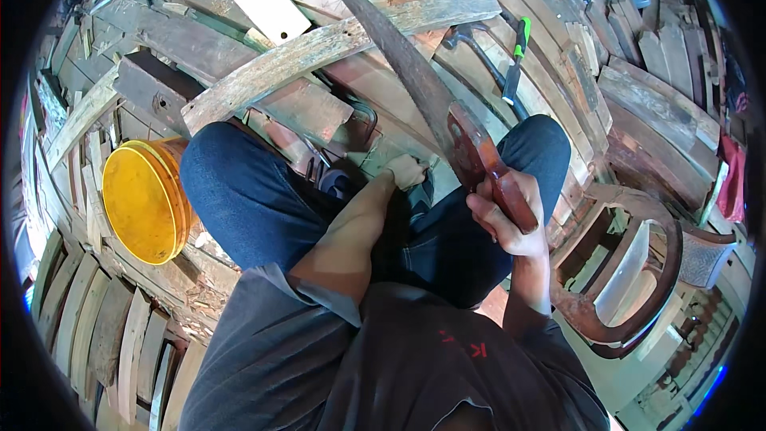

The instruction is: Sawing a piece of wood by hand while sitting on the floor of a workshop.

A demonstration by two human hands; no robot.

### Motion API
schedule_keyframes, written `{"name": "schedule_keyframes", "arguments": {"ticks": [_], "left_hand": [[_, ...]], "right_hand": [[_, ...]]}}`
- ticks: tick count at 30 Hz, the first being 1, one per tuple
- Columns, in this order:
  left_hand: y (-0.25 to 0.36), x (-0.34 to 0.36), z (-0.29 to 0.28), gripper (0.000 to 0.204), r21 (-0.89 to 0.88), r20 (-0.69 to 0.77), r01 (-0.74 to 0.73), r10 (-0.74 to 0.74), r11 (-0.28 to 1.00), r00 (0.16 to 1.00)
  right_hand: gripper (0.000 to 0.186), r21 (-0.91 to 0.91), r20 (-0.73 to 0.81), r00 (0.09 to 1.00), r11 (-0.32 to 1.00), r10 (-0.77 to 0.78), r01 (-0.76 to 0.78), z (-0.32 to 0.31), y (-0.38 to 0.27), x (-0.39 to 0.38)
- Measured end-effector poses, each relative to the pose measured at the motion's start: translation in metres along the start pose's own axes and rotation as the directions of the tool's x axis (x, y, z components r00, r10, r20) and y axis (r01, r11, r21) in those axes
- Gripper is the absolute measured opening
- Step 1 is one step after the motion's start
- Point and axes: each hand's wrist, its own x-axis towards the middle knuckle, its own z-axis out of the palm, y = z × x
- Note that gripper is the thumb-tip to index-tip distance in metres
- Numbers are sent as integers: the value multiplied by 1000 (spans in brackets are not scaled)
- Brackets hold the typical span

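In my right hand is a handsaw, held by its reddish-brown wooden handle. Its long, dark blade points up and to the left, passing in front of a weathered plank. My left hand is low between my knees with the fingers curled closed. What it grips, if anything, is hidden. That plank lies crosswise beyond my knees and looks bent. A green-and-black utility knife and a dark metal tool like a hammer lie beyond my right knee.
A yellow bucket stands beside my left knee. At the right is a wooden chair frame. Stacked boards fill the lower left. A pale rectangular block with a hole and a dark timber piece lie ahead.
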Motion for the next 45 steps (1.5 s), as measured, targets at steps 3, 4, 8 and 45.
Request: {"name": "schedule_keyframes", "arguments": {"ticks": [3,4,8,45], "left_hand": [[3,3,-2,24,-45,58,53,-51,998,997],[4,4,-3,24,-43,54,52,-50,998,997],[6,4,-5,23,-9,59,34,-34,999,998],[-10,14,-1,25,-158,293,184,-132,970,947]], "right_hand": [[20,-26,1,1000,1000,-16,16,2,0,-1],[20,-31,1,1000,999,-18,18,2,0,-2],[20,-29,-2,1000,1000,-11,11,2,0,-3],[20,21,29,997,998,-66,65,-10,5,4]]}}
